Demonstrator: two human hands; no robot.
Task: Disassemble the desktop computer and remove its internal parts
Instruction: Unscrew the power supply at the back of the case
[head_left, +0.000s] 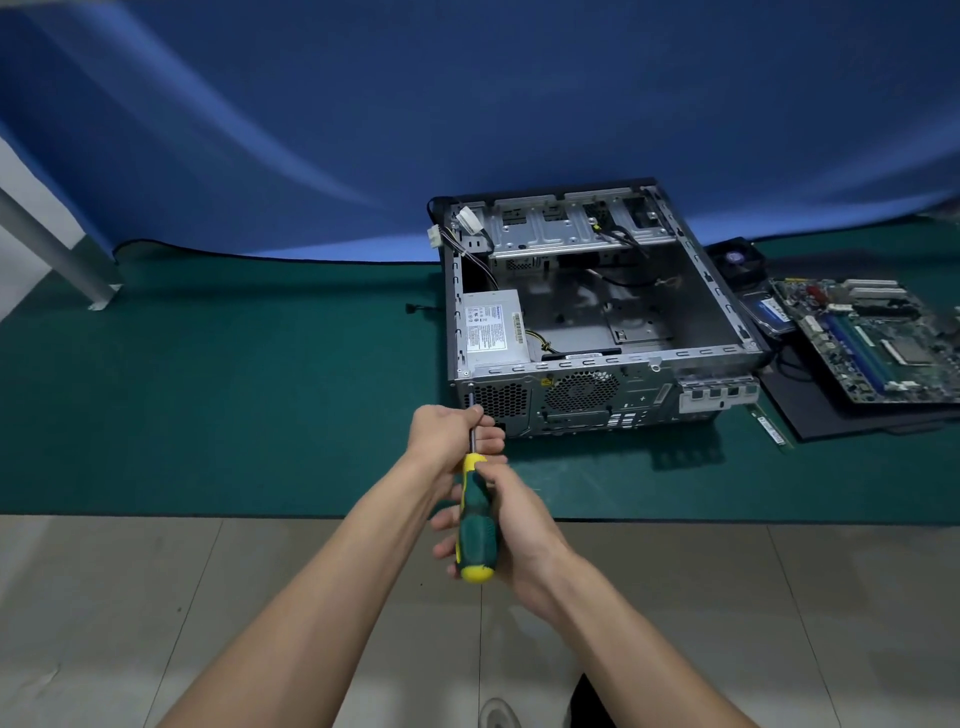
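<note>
An open desktop case (722, 306) lies on its side on the green mat (234, 395). A grey power supply (493, 332) sits in its near left corner. A green and yellow screwdriver (475, 525) points at the top left corner of the case's rear panel (587, 400). My right hand (511, 525) grips its handle. My left hand (449, 436) is curled round the metal shaft close to the panel. The screwdriver's tip is at the panel's corner; the screw itself is too small to make out.
A removed motherboard (878, 338) lies on a black panel (831, 410) right of the case, with a drive (769, 312) and a fan (735, 260) behind it. A memory stick (771, 423) lies on the mat near the case. A blue cloth (467, 104) hangs behind. Tiled floor (156, 597) lies in front.
</note>
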